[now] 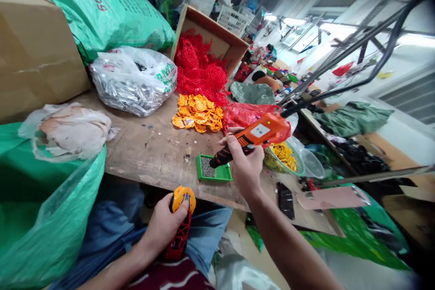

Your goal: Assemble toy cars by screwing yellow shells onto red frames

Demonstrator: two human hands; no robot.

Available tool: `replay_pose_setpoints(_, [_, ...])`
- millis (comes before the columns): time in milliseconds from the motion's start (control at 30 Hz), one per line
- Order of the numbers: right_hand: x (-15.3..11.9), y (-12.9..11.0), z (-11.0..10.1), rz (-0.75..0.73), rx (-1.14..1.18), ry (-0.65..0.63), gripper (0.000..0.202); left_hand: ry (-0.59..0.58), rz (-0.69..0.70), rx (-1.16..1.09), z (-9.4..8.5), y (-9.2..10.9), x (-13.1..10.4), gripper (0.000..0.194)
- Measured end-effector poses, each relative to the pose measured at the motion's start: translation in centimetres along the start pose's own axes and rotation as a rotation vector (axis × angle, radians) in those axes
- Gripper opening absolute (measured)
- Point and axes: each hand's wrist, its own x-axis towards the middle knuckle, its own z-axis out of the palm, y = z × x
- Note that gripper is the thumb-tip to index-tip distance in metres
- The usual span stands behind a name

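My left hand (166,222) is closed around a yellow-orange plastic toy part (183,195) with blue marks, its thumb lying on the face. A red lattice arm (178,240) extends from that part down over my lap. My right hand (245,161) grips an orange and black electric screwdriver (249,137), tilted down to the left. Its front end is over a small green tray (224,173) of tiny grey screws (206,166); whether the bit touches them I cannot tell. Behind the tray lies a pile of yellow-orange toy parts (199,113).
Red lattice pieces (200,68) spill from a tipped wooden box (234,47). A clear bag of silvery parts (136,84) stands left of them. On the right are a basket of yellow pieces (283,156) and a black phone (286,200). A green sack (50,217) hangs at the left.
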Motion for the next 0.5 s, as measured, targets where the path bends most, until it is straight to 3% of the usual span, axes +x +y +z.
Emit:
replay_pose_setpoints(133, [1.4, 0.5, -0.4, 0.012, -0.056, -0.011, 0.028, 0.12, 0.197, 0.169, -1.0, 1.6, -1.8, 0.028])
replay_pose_setpoints(300, [2.5, 1.3, -0.5, -0.027, -0.01, -0.022, 0.032, 0.267, 0.701, 0.523, -2.5, 2.1, -3.2, 0.021])
replay_pose_setpoints(400, [3.2, 1.6, -0.4, -0.06, 0.011, -0.036, 0.023, 0.267, 0.894, 0.639, -3.3, 1.6, -3.6, 0.019])
replay_pose_setpoints(500, [3.7, 1.9, -0.3, -0.084, 0.024, -0.056, 0.017, 0.219, 0.96, 0.708, -3.7, 1.4, -3.9, 0.024])
